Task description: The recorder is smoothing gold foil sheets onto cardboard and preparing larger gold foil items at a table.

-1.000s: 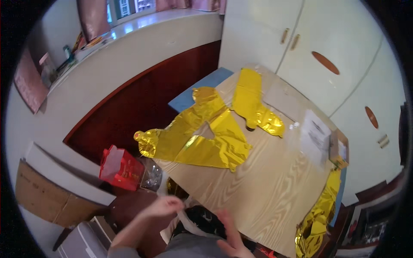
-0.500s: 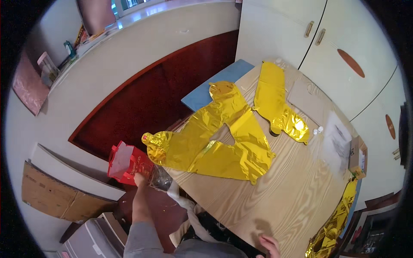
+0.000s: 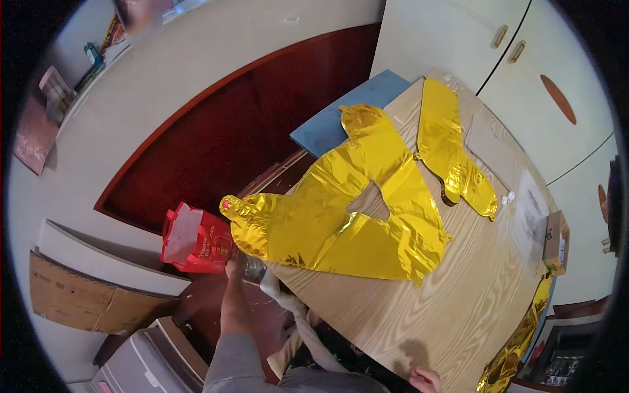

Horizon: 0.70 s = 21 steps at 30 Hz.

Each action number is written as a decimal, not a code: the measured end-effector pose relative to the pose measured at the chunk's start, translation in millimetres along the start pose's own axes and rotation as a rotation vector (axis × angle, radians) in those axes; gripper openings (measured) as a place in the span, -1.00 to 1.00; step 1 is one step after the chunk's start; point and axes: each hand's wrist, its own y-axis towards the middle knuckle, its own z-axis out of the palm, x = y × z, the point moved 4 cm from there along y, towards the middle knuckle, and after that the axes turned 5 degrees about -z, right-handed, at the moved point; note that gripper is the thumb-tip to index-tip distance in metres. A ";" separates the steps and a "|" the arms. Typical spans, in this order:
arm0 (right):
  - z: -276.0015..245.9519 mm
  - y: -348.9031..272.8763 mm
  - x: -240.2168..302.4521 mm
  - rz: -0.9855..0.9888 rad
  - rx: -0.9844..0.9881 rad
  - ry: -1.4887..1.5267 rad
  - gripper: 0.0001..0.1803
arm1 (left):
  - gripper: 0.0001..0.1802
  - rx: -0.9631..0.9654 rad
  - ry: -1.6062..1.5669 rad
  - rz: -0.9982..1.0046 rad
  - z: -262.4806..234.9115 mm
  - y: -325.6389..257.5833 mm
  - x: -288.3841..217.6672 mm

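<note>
My left hand [image 3: 232, 266] reaches down past the table's left edge to the lower right side of a red gift bag [image 3: 208, 242] with a white inside. Its fingertips are hidden against the bag, so I cannot tell whether they grip it. Clear plastic [image 3: 254, 267] lies right beside this hand. At the bottom edge my right hand [image 3: 426, 379] is partly cut off, its fingers loosely bent and nothing visible in them. A large flat gold foil balloon [image 3: 321, 239], with a triangular gap in its middle, covers the table's left part. Its left end overhangs the table edge near the bag.
A smaller gold foil balloon [image 3: 440, 124] lies farther back on the wooden table [image 3: 367, 314]. Near the right edge are a small cardboard box [image 3: 555, 242] and crumpled gold foil [image 3: 508, 360]. A blue board [image 3: 360, 108] juts out behind. Flattened cardboard [image 3: 85, 291] leans at the left.
The view has shifted, so the table appears farther right. My left hand has slid rightward along the red bag's side. My right hand's fingers are more bent than before.
</note>
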 end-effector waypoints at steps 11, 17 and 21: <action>-52.6 111.2 -43.2 -0.162 0.093 -0.533 -0.44 | -0.51 0.256 0.412 0.539 -14.7 41.9 -18.8; -40.9 195.6 -64.9 -0.330 0.219 -0.747 -0.33 | -0.66 -0.114 -0.537 0.556 -150.7 -36.3 -59.5; -52.6 203.1 -100.6 -0.282 0.162 -0.653 -0.33 | -0.77 -0.416 -0.724 0.781 -293.3 -188.6 -171.2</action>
